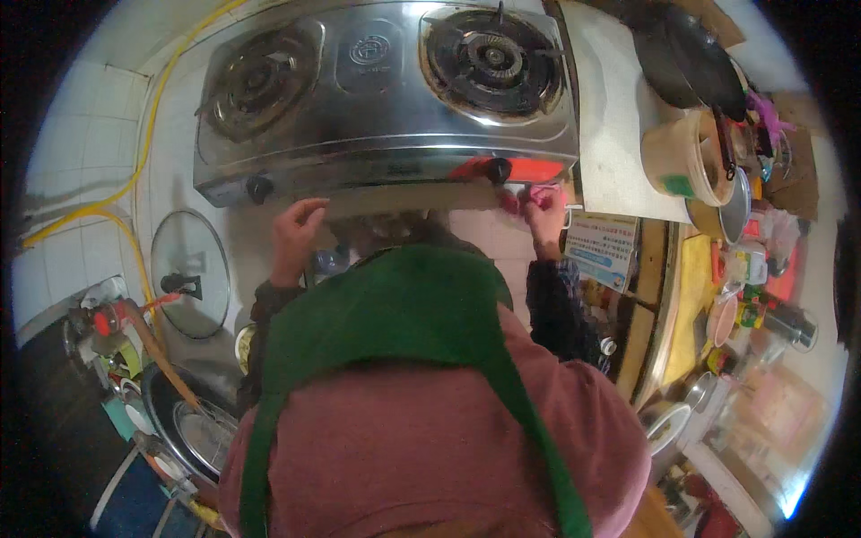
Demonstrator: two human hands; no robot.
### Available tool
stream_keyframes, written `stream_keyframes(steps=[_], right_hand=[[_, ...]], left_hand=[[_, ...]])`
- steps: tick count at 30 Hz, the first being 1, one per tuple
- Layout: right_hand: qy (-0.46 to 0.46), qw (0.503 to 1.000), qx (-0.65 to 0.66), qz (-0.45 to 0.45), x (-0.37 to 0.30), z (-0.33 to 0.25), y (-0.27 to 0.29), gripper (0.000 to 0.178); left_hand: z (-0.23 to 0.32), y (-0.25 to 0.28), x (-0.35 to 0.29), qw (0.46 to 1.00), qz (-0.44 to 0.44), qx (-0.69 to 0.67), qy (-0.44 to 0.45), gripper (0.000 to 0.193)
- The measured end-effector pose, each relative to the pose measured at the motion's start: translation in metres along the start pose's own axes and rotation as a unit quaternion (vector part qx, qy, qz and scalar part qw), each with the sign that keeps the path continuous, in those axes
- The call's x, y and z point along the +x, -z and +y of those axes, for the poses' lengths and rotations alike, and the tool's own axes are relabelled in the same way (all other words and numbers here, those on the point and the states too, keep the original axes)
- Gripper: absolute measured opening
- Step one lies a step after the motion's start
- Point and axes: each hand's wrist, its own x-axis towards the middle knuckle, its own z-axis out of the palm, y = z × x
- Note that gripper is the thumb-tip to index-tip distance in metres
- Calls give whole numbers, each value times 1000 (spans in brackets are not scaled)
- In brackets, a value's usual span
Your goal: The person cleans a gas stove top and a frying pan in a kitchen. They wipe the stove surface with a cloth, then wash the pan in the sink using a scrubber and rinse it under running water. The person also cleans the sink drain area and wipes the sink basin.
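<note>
A pink-red cloth (pixel 543 192) is bunched in my right hand (pixel 545 222), just below the right front corner of a steel two-burner gas stove (pixel 386 117). The fingers are closed round it, close to a white handle-like piece (pixel 567 215). My left hand (pixel 298 235) is held near the stove's left front, below the left knob (pixel 259 188). Its fingers are curled together, and no object shows in them. Between the hands runs a brownish strip (pixel 413 197) along the stove's front. A green apron (pixel 395 305) covers my front and hides what is under it.
A glass lid (pixel 190 273) leans at the left, near a yellow hose (pixel 143 161) and a dark basin (pixel 170 403). On the right stand a black pan (pixel 686 58), a beige bucket (pixel 686 157) and many jars. A printed sheet (pixel 601 251) hangs beside my right forearm.
</note>
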Motion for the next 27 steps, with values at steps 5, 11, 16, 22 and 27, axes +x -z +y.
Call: stream_keyframes(steps=[5,11,16,22,27], right_hand=[[21,927,375,17,-9,11,6,20],[-9,978,-153,-142,11,34,-4,23],[137,913,-357,-141,-33,33,-48,48],[437,818,-253,-275,-107,-30,-160,58],[496,740,-306,-336,-125,-119,-231,57]], left_hand=[[-6,6,-1,999,40,-26,4,20],[-17,22,-26,994,96,-27,36,20],[-42,45,-56,989,139,-22,51,18],[-72,70,-93,976,182,-42,108,20],[-85,76,-126,961,262,-24,85,19]])
